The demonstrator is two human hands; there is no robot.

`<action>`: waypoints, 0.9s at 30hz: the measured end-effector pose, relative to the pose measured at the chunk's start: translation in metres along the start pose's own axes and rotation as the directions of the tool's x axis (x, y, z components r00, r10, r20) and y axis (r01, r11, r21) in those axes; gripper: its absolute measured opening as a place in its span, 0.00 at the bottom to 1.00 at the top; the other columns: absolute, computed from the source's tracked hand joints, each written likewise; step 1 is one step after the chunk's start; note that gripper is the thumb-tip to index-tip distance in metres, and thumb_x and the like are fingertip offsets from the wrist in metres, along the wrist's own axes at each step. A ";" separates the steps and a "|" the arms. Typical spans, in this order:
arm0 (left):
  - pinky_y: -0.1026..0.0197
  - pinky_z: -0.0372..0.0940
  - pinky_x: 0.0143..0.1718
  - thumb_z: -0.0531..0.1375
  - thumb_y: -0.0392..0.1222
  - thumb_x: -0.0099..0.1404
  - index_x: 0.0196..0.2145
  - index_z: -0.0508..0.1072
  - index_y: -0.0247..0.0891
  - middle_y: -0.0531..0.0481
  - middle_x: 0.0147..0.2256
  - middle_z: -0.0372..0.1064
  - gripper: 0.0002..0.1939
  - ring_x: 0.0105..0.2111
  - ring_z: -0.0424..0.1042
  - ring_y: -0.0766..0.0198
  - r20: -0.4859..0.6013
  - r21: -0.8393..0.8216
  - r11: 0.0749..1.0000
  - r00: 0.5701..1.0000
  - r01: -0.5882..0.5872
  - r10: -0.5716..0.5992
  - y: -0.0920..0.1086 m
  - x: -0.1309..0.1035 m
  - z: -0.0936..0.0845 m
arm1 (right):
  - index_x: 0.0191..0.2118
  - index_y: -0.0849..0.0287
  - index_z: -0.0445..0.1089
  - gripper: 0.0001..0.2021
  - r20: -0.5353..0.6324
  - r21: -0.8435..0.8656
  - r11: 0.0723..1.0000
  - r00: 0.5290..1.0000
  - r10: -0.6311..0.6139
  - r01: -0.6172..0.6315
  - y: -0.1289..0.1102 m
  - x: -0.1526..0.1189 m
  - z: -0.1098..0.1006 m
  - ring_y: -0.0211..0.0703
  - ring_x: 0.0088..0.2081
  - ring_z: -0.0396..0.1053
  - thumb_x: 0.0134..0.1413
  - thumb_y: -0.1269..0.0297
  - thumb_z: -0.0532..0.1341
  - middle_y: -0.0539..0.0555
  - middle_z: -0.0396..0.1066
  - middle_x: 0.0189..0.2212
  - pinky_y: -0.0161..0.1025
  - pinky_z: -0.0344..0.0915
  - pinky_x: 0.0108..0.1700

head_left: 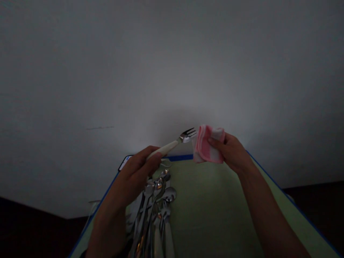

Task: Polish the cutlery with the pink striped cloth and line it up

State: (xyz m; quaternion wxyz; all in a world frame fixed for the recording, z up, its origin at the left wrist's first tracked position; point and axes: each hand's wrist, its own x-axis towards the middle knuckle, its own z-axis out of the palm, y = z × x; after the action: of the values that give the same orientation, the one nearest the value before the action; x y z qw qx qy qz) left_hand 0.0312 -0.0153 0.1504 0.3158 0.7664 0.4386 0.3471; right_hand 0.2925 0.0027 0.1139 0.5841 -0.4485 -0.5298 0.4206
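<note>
My left hand (pixel 141 166) is closed round the pale handle of a fork (pixel 172 144), whose metal tines point up and to the right. Just right of the tines, my right hand (pixel 232 149) pinches a folded pink and white cloth (pixel 209 148) between thumb and fingers. A small gap shows between the tines and the cloth. Both hands are raised over the far part of the table. Below my left hand lies a pile of cutlery (pixel 154 208), with spoons and pale-handled pieces among it; my left forearm hides part of this pile.
The green table top (pixel 206 211) has a blue edge (pixel 181 157) and stands against a plain grey wall (pixel 172 64). A phone (pixel 124 163) with a lit screen is at the far left corner, partly behind my left hand.
</note>
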 end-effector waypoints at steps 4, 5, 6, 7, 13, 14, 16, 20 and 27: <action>0.66 0.50 0.22 0.49 0.49 0.66 0.32 0.67 0.39 0.57 0.21 0.54 0.13 0.22 0.54 0.69 -0.008 -0.015 1.000 1.000 -0.004 0.004 0.001 0.000 0.000 | 0.47 0.54 0.63 0.22 -0.044 -0.061 0.994 0.994 -0.097 0.094 -0.004 -0.002 0.003 0.41 0.35 0.68 0.43 0.57 0.63 0.53 0.70 0.38 0.39 0.66 0.37; 0.65 0.50 0.22 0.50 0.49 0.66 0.32 0.67 0.39 0.57 0.21 0.53 0.13 0.22 0.54 0.69 -0.009 -0.019 1.000 1.000 -0.001 0.001 0.001 0.000 0.000 | 0.49 0.52 0.61 0.23 -0.062 -0.083 0.988 0.989 -0.137 0.131 -0.005 -0.002 0.004 0.40 0.35 0.67 0.44 0.58 0.62 0.52 0.70 0.39 0.38 0.65 0.36; 0.65 0.50 0.22 0.50 0.49 0.66 0.31 0.66 0.39 0.57 0.21 0.53 0.13 0.22 0.54 0.69 -0.012 -0.024 1.000 1.000 0.003 -0.003 0.001 0.000 0.001 | 0.49 0.51 0.61 0.23 -0.081 -0.116 0.980 0.982 -0.171 0.161 -0.006 -0.003 0.005 0.39 0.35 0.66 0.45 0.57 0.62 0.52 0.69 0.39 0.37 0.65 0.35; 0.65 0.49 0.22 0.50 0.49 0.66 0.30 0.66 0.39 0.57 0.21 0.53 0.13 0.22 0.53 0.69 -0.015 -0.031 0.999 1.000 0.009 -0.009 0.002 0.000 0.001 | 0.48 0.51 0.61 0.21 -0.100 -0.156 0.971 0.975 -0.196 0.179 -0.007 -0.003 0.005 0.38 0.34 0.65 0.46 0.57 0.61 0.51 0.68 0.38 0.35 0.64 0.34; 0.66 0.48 0.21 0.50 0.50 0.65 0.27 0.64 0.38 0.58 0.20 0.52 0.15 0.20 0.52 0.70 -0.047 -0.049 0.998 0.998 0.044 -0.046 0.002 0.002 0.000 | 0.40 0.54 0.63 0.13 -0.063 -0.224 0.962 0.982 -0.177 0.159 -0.011 -0.006 0.008 0.34 0.26 0.59 0.50 0.55 0.57 0.47 0.62 0.28 0.31 0.56 0.25; 0.65 0.48 0.21 0.50 0.50 0.65 0.27 0.64 0.38 0.58 0.20 0.52 0.15 0.20 0.52 0.70 -0.052 -0.045 0.998 0.998 0.044 -0.047 0.001 0.002 -0.001 | 0.40 0.55 0.63 0.13 -0.030 -0.220 0.963 0.986 -0.166 0.155 -0.011 -0.006 0.007 0.34 0.26 0.59 0.50 0.54 0.57 0.47 0.63 0.28 0.31 0.56 0.25; 0.65 0.48 0.21 0.50 0.50 0.66 0.26 0.63 0.38 0.58 0.20 0.52 0.15 0.20 0.52 0.70 -0.058 -0.041 0.998 0.997 0.044 -0.046 -0.001 0.002 -0.001 | 0.39 0.56 0.64 0.13 0.028 -0.235 0.961 0.989 -0.145 0.147 -0.011 -0.007 0.006 0.34 0.26 0.59 0.50 0.53 0.58 0.48 0.63 0.27 0.31 0.56 0.25; 0.66 0.48 0.21 0.50 0.50 0.65 0.25 0.62 0.38 0.58 0.20 0.52 0.16 0.20 0.51 0.70 -0.061 -0.060 0.997 0.997 0.047 -0.051 -0.003 0.003 -0.001 | 0.33 0.57 0.66 0.13 0.068 -0.333 0.936 0.993 -0.098 0.116 -0.010 -0.008 0.003 0.34 0.23 0.58 0.45 0.55 0.61 0.47 0.64 0.24 0.30 0.53 0.22; 0.66 0.48 0.20 0.50 0.50 0.65 0.26 0.63 0.38 0.58 0.19 0.52 0.15 0.20 0.52 0.70 -0.063 -0.042 0.997 0.996 0.062 -0.065 -0.001 0.003 0.000 | 0.26 0.60 0.66 0.11 -0.049 -0.423 0.893 0.980 -0.195 0.157 -0.012 -0.006 0.006 0.34 0.24 0.58 0.41 0.57 0.63 0.49 0.65 0.23 0.31 0.54 0.25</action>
State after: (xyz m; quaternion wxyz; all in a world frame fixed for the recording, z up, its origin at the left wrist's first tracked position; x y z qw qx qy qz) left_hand 0.0317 -0.0117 0.1506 0.3276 0.7342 0.4657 0.3699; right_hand 0.2866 -0.0055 0.1246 0.5340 -0.5314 -0.6188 0.2226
